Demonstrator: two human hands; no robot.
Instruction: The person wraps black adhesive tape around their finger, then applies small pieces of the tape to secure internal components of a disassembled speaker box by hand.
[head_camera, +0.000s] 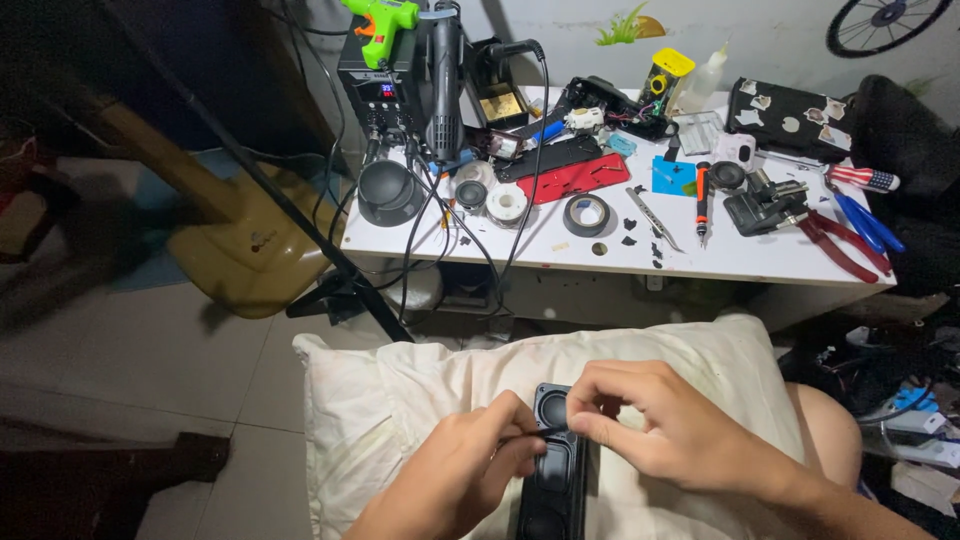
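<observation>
Head view: long black speaker unit (553, 470) lying on a cream pillow (400, 400) across the lap, 2 round drivers showing at its upper end. Left hand (470, 470) over the unit's left edge, fingers (520, 440) pinched on a thin dark tool (535, 433). Right hand (670, 425) at the top driver, fingers (590, 405) curled narrow, touching its rim. Beyond, white table (760, 262) carrying tape rolls (586, 213), red-handled pliers (845, 245), a screwdriver (702, 200), a soldering station (375, 95) and a green glue gun (380, 20).
</observation>
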